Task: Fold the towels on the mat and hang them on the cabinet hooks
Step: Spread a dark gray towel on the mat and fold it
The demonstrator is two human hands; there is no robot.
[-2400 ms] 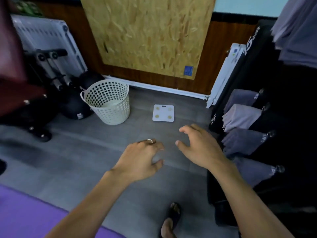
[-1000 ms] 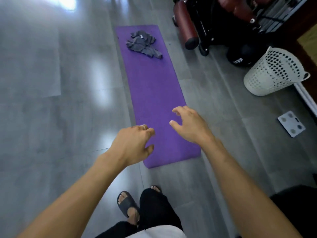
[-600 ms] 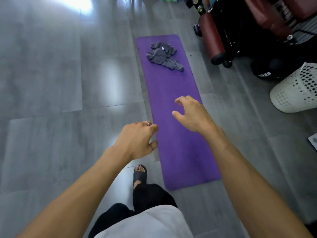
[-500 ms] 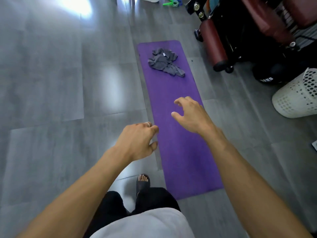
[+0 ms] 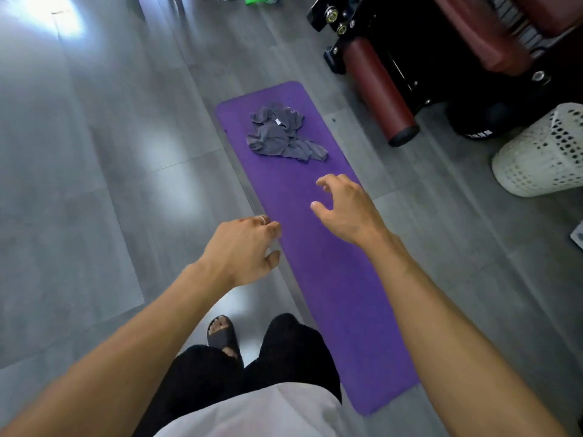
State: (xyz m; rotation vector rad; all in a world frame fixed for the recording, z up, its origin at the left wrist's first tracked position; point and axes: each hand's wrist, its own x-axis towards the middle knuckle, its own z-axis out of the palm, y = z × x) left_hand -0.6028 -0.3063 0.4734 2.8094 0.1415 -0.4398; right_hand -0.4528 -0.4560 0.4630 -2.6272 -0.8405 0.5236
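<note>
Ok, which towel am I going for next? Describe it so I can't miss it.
Find the long purple mat on the grey floor. At its far end, ahead of both empty hands, lies a crumpled grey towel. It is the only cloth on the mat, with a small white tag showing on top.

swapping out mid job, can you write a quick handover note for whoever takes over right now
Left hand: empty, fingers loosely curled, held over the near left edge of the long purple foam mat.
Right hand: empty, fingers spread, held over the mat's middle, reaching forward.
Crumpled grey towels: an unfolded heap at the mat's far end, untouched, beyond both hands.
White perforated plastic basket: on the floor to the right, off the mat.
Done: nothing shows as folded here; the cabinet hooks are out of view.
Left: step up to the heap, fold each towel on the mat, carry them to the hooks.
</note>
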